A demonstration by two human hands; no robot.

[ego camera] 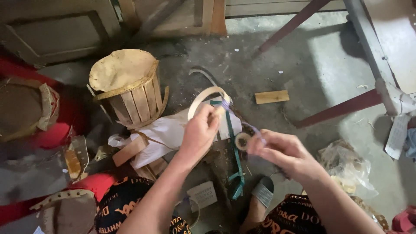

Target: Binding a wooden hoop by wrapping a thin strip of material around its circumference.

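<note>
Pale bent wood strip (203, 96), matt; slatted wooden drum (130, 89) skinned with rough hide; gritty concrete floor (312, 65)

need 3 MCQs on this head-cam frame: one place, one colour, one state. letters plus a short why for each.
1. Where does the slatted wooden drum with a tan skin top stand?
A. left of both hands, on the floor
B. on the grey table at right
C. between the person's feet

2. What colour is the thin metal tool lying on the concrete floor under the hands?
A. red
B. teal green
C. yellow

3. What is the left hand doing?
A. resting flat on the floor
B. hanging empty
C. gripping a curved pale wooden strip

Answers: 1 A, the drum stands on the floor, upper left of the hands. 2 B, the tool reads teal green. 3 C, its fingers close round the strip's lower end, while the right hand pinches a small roll of tape.
</note>
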